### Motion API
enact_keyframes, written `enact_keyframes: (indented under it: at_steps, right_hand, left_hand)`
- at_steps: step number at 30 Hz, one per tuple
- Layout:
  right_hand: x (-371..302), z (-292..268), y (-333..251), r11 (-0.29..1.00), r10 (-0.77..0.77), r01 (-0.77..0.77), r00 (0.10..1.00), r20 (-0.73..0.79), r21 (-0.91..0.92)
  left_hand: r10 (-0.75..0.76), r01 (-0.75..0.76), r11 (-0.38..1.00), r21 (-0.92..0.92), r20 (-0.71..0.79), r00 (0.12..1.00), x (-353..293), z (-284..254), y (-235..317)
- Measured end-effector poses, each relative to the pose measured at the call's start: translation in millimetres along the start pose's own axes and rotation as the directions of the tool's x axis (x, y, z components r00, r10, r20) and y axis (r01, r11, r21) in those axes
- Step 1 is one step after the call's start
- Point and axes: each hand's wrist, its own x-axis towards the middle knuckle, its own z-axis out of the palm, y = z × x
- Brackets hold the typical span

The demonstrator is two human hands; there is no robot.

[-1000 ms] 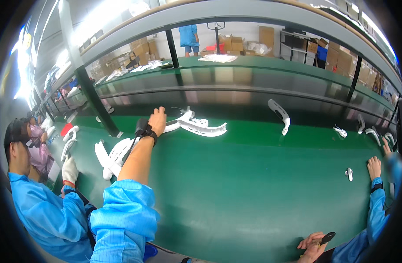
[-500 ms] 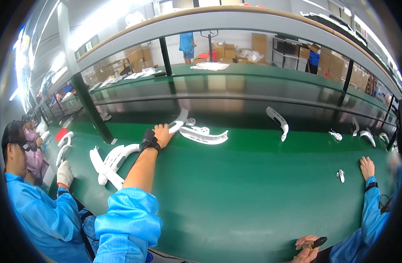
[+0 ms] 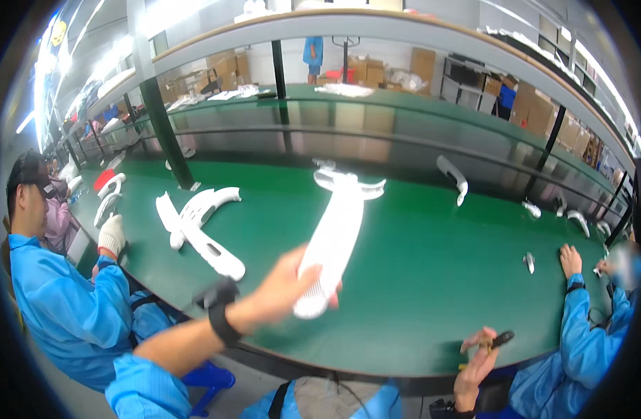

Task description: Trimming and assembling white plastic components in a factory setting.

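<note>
My left hand (image 3: pixel 282 286) is closed round the lower end of a long, curved white plastic part (image 3: pixel 334 234), raised tilted above the green bench. The upper end of this part overlaps other white curved pieces (image 3: pixel 370 188) lying farther back. At the lower right my right hand (image 3: pixel 476 366) is closed round pliers (image 3: pixel 502 339) with a dark head and a bit of yellow handle showing; the fingers hide much of the tool. To the left, several white curved parts (image 3: pixel 212 250) lie crossed over one another.
The green bench (image 3: pixel 404 293) runs across, with a shelf (image 3: pixel 376 24) above on posts (image 3: pixel 165 133). One white part (image 3: pixel 453 180) lies at the back, a small one (image 3: pixel 528 262) toward the right. Co-workers in blue sit at left (image 3: pixel 69 300) and right (image 3: pixel 586 328).
My left hand has drawn back toward me from the far part of the bench, bringing a white part with it. My right hand with the pliers has come farther into view.
</note>
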Motion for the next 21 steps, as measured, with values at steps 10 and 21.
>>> enact_keyframes:
  at_steps: [10, 21]
  right_hand:
    - [-9, 60, -72, 0.972, 0.094, -0.149, 0.956, 0.279, 0.182]
    - [-16, 127, -93, 0.697, 0.259, -0.363, 0.932, 0.255, 0.619]
  left_hand:
    - [-0.292, 0.142, 0.836, -0.53, -0.209, 0.933, -144, 101, -124]
    - [-0.311, 0.238, 0.938, -0.251, -0.311, 0.898, -137, 107, -155]
